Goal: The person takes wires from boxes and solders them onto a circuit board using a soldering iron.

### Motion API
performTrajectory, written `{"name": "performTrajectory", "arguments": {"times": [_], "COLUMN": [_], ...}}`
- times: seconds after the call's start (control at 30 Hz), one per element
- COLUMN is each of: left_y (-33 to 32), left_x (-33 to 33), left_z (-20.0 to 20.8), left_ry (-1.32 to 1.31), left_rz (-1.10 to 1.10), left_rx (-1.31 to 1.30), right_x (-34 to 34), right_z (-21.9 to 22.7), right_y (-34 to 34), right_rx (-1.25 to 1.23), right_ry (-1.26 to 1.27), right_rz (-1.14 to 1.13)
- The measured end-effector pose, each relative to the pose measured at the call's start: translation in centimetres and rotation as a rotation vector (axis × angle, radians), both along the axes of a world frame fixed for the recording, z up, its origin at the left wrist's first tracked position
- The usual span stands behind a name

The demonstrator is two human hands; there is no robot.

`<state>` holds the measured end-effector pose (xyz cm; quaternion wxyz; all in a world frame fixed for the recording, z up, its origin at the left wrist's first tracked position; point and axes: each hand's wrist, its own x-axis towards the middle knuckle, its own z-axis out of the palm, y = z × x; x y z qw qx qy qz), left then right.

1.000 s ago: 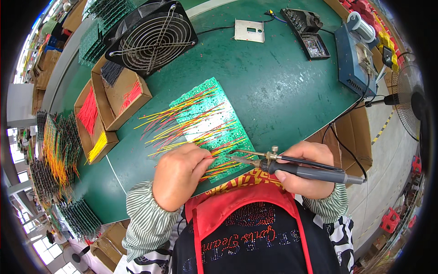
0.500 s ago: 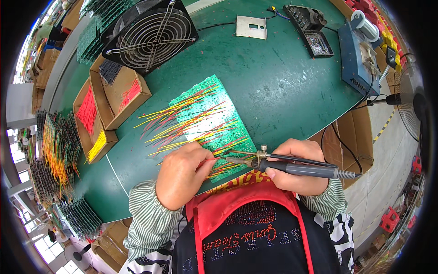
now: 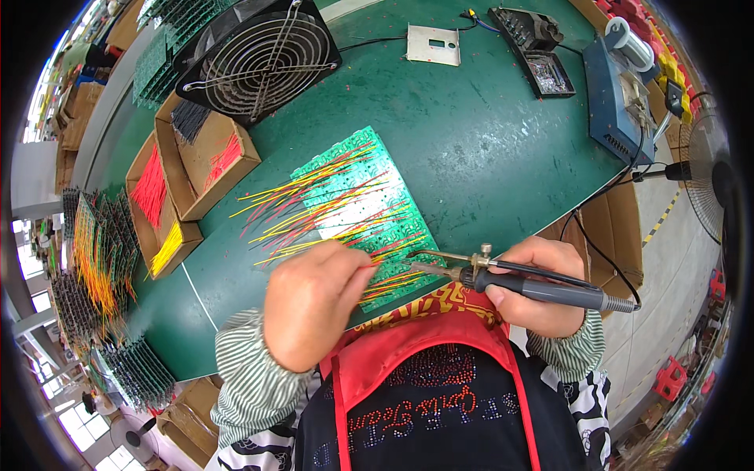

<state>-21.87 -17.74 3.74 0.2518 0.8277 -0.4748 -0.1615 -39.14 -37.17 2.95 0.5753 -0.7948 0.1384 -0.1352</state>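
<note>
A green circuit board panel lies at a slant on the bench before me, with rows of red, yellow and black wires sticking out past its left side. Over its near part, my left hand pinches a thin red wire, mostly hidden by the fingers. My right hand is wrapped around a grey soldering iron with a thin metal feed tube clamped along it. The iron's tip points left over the board, a little to the right of my left fingertips.
Cardboard trays of cut wires sit left on the green bench. Behind them stands a black fan. At far right are a blue soldering station and a solder spool. Wired boards are stacked at far left.
My right hand has drawn the soldering iron to the right, away from my left fingertips. My left hand has shifted slightly, still pinching over the board.
</note>
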Motion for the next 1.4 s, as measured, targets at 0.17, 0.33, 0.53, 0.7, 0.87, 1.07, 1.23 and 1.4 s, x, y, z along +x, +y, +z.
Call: {"name": "performTrajectory", "arguments": {"times": [0.17,0.33,0.53,0.7,0.87,1.07,1.23,1.4], "left_y": [-0.9,-1.0,-1.2,-1.2,-1.3,-2.7,-3.0,-3.2], "left_x": [-0.2,0.0,0.0,-0.1,-0.1,-0.5,-0.6,-0.5], "left_z": [-1.9,-2.4,-2.2,-2.2,-0.8,-2.2,-2.8,-2.8], "left_ry": [0.11,0.126,0.126,0.145,-0.061,0.061,0.127,0.135], "left_rz": [-0.043,-0.054,-0.045,-0.034,-0.017,-0.07,-0.062,-0.075], "left_rx": [0.009,0.009,0.033,0.046,-0.068,-0.044,-0.056,-0.022], "right_x": [-0.1,0.1,0.3,0.1,-0.7,-1.4,-1.4,-1.0], "right_z": [-0.1,-0.1,-0.5,-0.1,-0.1,0.0,-0.4,-0.3], "right_y": [-0.3,-0.2,-0.3,-0.6,-1.1,-1.5,-1.5,-1.6], "right_rx": [0.007,0.023,0.021,0.02,-0.019,-0.045,-0.043,-0.059], "right_ry": [0.001,0.02,0.025,-0.001,-0.006,0.01,0.012,0.014], "right_rz": [-0.015,-0.013,-0.006,-0.016,-0.03,-0.065,-0.08,-0.074]}}
